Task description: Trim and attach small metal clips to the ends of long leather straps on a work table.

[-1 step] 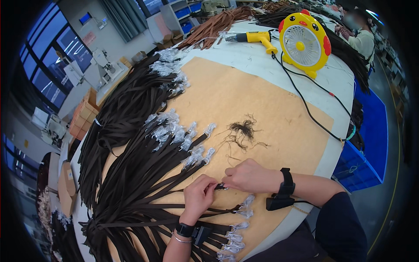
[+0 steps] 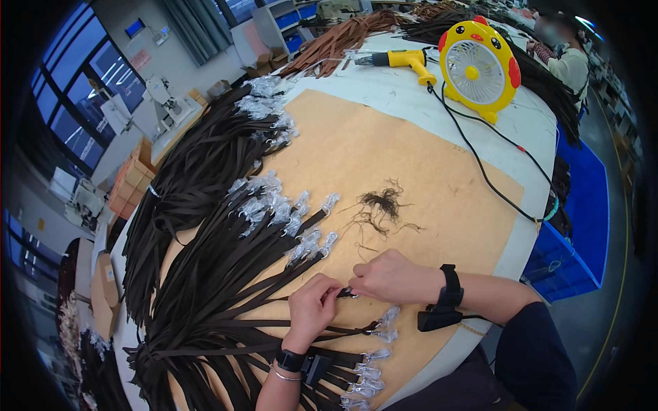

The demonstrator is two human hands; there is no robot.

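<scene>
Strap (image 2: 345, 292) end lay over the paper (image 2: 452, 212), pinched in the fingers of your left hand (image 2: 314, 308), likely to steady it; your right hand's (image 2: 387, 277) fingers bent at its tip, their grip hidden.

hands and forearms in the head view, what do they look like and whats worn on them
Both are ungloved. The left hand has a black wristband with a boxy black module, plus a thin silver-coloured bangle. The right hand has a wide black strap with another black module and a dark cable; a dark navy sleeve covers that elbow.
</scene>
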